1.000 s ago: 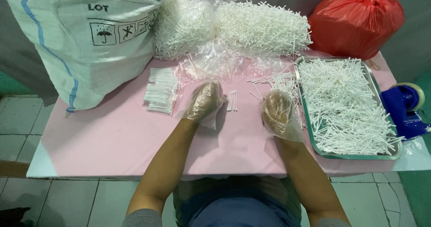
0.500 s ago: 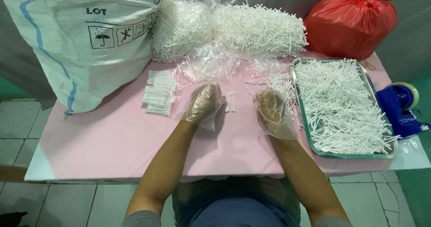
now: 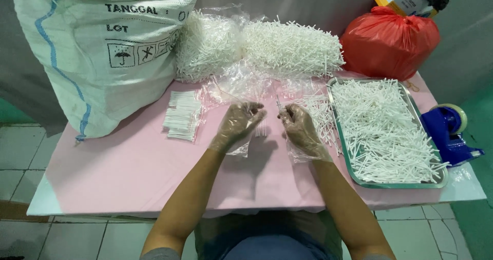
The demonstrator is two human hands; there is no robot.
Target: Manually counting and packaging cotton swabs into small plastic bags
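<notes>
Both gloved hands are raised mid-table, the left hand (image 3: pixel 238 124) loosely curled over the few swabs (image 3: pixel 262 130) lying there, the right hand (image 3: pixel 299 128) pinching what seems one swab; best keep tips aligned, clear of the tray (image 3: pixel 446 177).

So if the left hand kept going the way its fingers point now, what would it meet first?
The left hand points up and to the right, toward the right hand. First in that line is probably the thin white stick at the right hand's fingertips, then the clear plastic bags behind; depth is uncertain.
</notes>
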